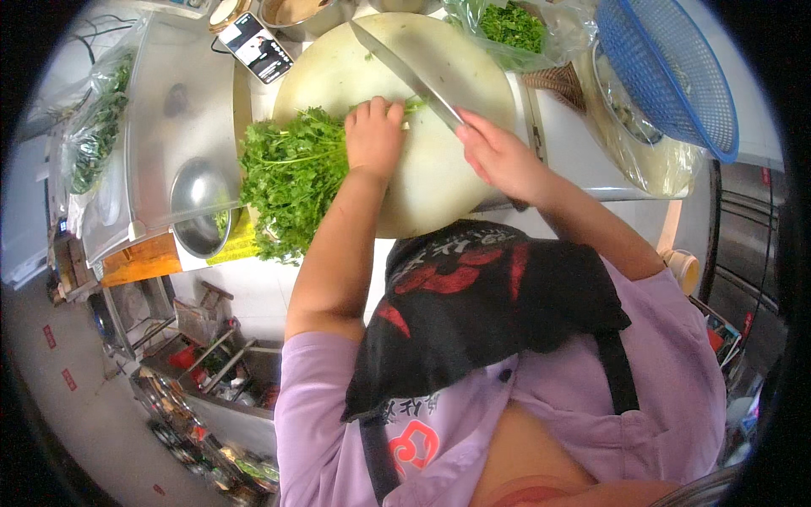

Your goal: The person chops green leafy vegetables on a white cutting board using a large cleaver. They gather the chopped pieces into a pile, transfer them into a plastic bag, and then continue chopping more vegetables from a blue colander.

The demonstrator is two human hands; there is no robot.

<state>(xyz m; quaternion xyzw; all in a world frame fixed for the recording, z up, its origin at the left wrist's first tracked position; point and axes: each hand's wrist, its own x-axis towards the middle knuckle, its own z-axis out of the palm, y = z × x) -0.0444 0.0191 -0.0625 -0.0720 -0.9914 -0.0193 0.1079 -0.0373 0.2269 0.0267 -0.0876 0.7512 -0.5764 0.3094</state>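
Observation:
A leafy bunch of cilantro (294, 171) lies across the left part of a round, pale cutting board (437, 184), its leaves hanging over the board's edge. My left hand (375, 136) presses down on the stems with bent fingers. In my right hand (500, 155) is the handle of a broad kitchen cleaver (405, 73). The blade slants up and left over the board, to the right of my left hand. Short stem ends show between my left fingers and the blade. Small green bits are scattered on the board.
A metal bowl (201, 206) sits left of the cilantro, beside a clear cover (180, 114). A phone (256, 49) lies at the board's upper left. Chopped greens (512, 26) in a plastic bag and a blue plastic basket (675, 76) stand at the upper right.

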